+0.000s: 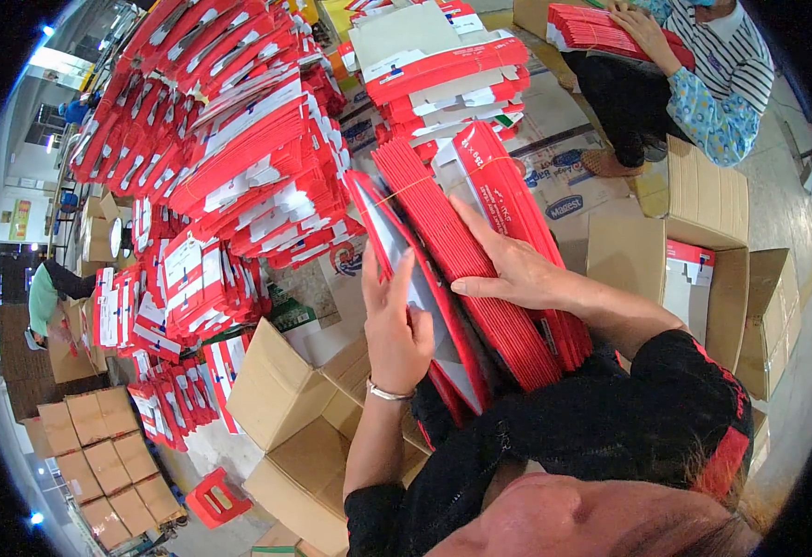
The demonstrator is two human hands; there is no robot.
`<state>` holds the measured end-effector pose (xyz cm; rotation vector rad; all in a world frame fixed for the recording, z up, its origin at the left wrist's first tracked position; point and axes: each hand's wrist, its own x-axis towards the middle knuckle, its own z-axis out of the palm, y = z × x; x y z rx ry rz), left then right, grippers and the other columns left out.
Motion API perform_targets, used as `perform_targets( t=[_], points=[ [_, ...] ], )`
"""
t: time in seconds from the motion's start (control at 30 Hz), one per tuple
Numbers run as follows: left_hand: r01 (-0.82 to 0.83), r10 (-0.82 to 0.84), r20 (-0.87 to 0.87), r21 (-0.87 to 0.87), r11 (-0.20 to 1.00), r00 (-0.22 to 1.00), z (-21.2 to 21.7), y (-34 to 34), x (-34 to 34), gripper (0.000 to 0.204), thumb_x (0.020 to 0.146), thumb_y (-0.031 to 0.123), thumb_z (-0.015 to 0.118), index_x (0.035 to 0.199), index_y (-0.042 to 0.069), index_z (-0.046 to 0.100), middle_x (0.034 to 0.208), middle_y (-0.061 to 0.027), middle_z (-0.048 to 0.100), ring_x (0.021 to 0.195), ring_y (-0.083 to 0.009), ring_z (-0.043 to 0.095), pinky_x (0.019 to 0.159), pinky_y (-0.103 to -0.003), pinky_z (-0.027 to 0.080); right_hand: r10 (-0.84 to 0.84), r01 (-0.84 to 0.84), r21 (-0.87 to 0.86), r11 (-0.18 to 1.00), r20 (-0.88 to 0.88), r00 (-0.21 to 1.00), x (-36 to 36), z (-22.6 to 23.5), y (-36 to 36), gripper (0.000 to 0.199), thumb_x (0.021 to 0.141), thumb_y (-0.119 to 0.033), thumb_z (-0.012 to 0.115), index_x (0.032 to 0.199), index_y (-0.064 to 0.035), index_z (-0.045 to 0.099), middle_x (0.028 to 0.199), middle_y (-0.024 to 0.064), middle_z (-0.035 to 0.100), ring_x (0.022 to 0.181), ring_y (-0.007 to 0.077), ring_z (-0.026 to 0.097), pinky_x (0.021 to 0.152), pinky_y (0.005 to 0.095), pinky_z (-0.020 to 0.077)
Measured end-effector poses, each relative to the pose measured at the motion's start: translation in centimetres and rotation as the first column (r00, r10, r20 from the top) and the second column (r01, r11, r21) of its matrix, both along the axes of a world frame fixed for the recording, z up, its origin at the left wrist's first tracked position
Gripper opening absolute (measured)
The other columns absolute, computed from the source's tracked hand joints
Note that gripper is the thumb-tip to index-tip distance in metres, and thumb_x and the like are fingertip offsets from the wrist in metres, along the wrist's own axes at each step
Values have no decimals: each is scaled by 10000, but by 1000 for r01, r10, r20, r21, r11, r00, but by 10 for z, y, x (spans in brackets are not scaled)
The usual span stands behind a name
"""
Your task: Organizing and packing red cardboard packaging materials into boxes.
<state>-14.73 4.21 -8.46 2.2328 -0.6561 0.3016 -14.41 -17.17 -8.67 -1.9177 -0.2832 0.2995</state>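
Three rubber-banded bundles of flat red and white folded cartons stand on edge against my body. My right hand (508, 269) grips the middle bundle (466, 260), thumb on its ridged red edges and fingers along its right side. My left hand (396, 325) is by the left bundle (438, 320), fingers stretched and apart, touching its pale grey face; the contact of the farther fingers is partly hidden. To the right leans the third bundle (503, 190), red side up.
High piles of similar cartons (248, 167) rise at left, another pile (443, 74) ahead. Open cardboard boxes stand at lower left (280, 376) and right (731, 278). A co-worker (675, 74) at upper right holds a red bundle (601, 30). A red stool (217, 498) is at lower left.
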Motion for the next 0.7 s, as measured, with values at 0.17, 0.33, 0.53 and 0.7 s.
perform_targets(
  t=[0.17,0.33,0.53,0.7],
  points=[
    [-24,31,-137,51,998,990,7,-12,-3,364,778,291,743,938,-7,609,1391,-340,367,1176,-456,521,916,-453,470,0,1,-20,1000,38,999,-1,-2,0,1025,847,-286,717,1520,-55,-20,1536,274,167,1357,349,374,1111,427,332],
    [-4,7,-316,10,1000,949,15,-15,-4,412,735,321,783,870,15,542,1315,-342,442,1176,-456,507,921,-457,455,0,1,-11,1000,99,995,-2,-10,0,1007,855,-256,707,1521,-59,-23,1536,274,162,1347,349,387,1104,429,347],
    [64,-88,-268,-98,993,959,4,-9,-1,346,719,198,770,818,37,480,1343,-335,410,1316,-463,356,1027,-490,352,-5,5,6,1000,99,995,-2,-9,0,975,857,-199,690,1521,-56,-10,1528,276,185,1339,343,399,1101,426,352],
    [40,-82,-382,-116,992,921,0,2,-1,277,704,54,681,876,45,464,1354,-345,391,1350,-456,331,1050,-458,340,-20,22,31,999,-81,997,-1,0,-6,963,852,-182,686,1520,-53,4,1518,279,215,1341,347,396,1102,428,348]
  ],
)
